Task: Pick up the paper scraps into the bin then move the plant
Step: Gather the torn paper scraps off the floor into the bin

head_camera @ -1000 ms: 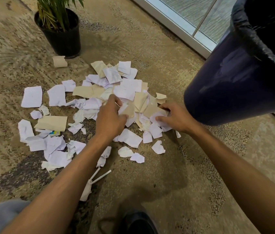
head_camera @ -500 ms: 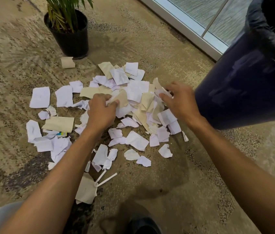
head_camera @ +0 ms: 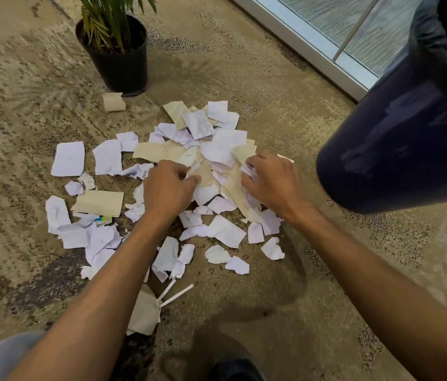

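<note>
White and tan paper scraps (head_camera: 218, 149) lie scattered over the carpet in the middle of the head view. My left hand (head_camera: 168, 187) grips scraps at the left side of the central heap, fingers curled into them. My right hand (head_camera: 270, 178) grips a bunch of scraps on the heap's right side. A dark blue bin (head_camera: 398, 149) with a black liner stands at the right, close to my right hand. The plant (head_camera: 115, 48) in a black pot stands at the back left, beyond the scraps.
A glass wall with a metal frame (head_camera: 313, 48) runs along the back right. A tan scrap (head_camera: 113, 101) lies by the pot. Two white sticks (head_camera: 175, 294) lie near my left forearm. A dark shoe (head_camera: 234, 368) shows at the bottom edge.
Both hands have closed inward on the central heap, bunching the scraps between them. The view has shifted slightly, so the plant and bin sit further right.
</note>
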Demonstrator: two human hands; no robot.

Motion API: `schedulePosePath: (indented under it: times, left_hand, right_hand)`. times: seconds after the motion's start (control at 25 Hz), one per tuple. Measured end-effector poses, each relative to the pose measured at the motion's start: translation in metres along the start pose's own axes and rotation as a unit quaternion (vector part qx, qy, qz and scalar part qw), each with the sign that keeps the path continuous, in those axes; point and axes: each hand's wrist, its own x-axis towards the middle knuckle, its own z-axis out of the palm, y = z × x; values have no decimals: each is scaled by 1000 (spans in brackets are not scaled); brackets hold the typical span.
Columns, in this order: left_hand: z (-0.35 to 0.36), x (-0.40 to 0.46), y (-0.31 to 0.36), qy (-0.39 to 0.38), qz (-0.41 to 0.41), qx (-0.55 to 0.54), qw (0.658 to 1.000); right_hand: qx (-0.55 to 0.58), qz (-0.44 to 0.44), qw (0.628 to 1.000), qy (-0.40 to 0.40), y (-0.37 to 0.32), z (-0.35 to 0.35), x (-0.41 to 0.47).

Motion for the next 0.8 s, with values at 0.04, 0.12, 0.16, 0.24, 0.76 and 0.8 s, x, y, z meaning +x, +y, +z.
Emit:
schedulePosePath:
  times: [0.04, 0.12, 0.16, 0.24, 0.76, 0.8]
  left_hand:
    - [-7, 2, 1, -8, -15, -6, 1000]
    - [-22, 9, 3, -17, -41, -20, 999]
    - [-29, 11, 3, -17, -54, -28, 998]
    - [-42, 17, 3, -14, -83, -54, 995]
    - [1, 12, -8, -34, -84, -16, 996]
    - [3, 12, -8, -26, -79, -11, 996]
  right_hand:
    - [-1, -2, 1000, 10, 2, -5, -2]
    - [11, -6, 998, 55, 6, -16, -4]
    - [23, -6, 996, 86, 7, -23, -4]
    - [48, -3, 990, 133, 5, -34, 2]
    - [37, -118, 992, 11, -34, 9, 44]
    - [2, -122, 993, 4, -36, 12, 44]
